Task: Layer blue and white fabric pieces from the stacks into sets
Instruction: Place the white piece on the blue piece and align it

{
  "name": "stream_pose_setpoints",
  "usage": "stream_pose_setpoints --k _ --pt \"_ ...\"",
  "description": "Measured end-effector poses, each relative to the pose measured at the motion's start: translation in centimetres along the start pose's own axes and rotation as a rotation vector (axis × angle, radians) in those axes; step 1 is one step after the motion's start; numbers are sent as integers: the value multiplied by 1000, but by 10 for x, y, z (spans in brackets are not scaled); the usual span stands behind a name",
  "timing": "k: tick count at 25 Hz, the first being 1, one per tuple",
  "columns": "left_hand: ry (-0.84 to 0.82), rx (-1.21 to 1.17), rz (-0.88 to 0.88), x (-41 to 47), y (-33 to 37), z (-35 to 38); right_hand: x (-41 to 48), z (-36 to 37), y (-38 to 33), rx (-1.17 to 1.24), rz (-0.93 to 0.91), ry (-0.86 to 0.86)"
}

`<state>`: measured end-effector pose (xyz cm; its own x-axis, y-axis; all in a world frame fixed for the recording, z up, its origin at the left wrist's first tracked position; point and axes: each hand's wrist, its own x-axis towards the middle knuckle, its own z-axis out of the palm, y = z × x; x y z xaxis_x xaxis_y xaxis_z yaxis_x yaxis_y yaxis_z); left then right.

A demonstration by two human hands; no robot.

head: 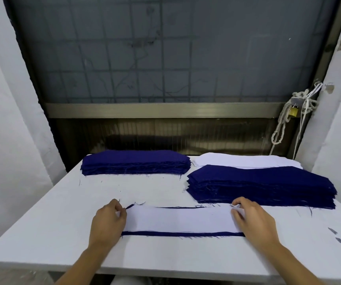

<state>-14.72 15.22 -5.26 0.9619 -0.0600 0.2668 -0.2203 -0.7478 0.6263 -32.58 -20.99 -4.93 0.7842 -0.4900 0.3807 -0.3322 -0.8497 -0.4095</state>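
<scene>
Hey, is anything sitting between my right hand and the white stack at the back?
Yes. The right blue stack lies between your right hand, pinching the white piece, and the white stack, hiding its near edge from this view. You would likely have to reach over it. Nothing else visible is in the way.

Left hand [108, 220] and right hand [253, 220] pinch, fingers curled.
</scene>
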Motion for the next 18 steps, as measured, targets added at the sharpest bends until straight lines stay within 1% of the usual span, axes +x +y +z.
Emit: stream_pose_setpoints --k 2,4,5,7,9,12,15,18 --pt "-8 20 18 0 0 1 0 0 0 -58 -74 20" --pt "-10 4 18 0 1 1 0 1 1 -107 -193 49" --pt "-4 -14 10 0 1 0 0 0 0 -111 -222 34" --pt "10 -42 1 1 1 0 0 0 -1 -91 -196 -41" --pt "13 -63 -12 1 -1 1 2 1 -1 -92 -171 -79" --pt "7 -95 -27 1 0 2 3 1 -1 -111 -147 -100" --pt "17 -124 -36 1 1 1 6 -2 -5 -183 -135 -109" --pt "52 -136 -29 2 1 0 22 -8 -19 -161 -166 -88"
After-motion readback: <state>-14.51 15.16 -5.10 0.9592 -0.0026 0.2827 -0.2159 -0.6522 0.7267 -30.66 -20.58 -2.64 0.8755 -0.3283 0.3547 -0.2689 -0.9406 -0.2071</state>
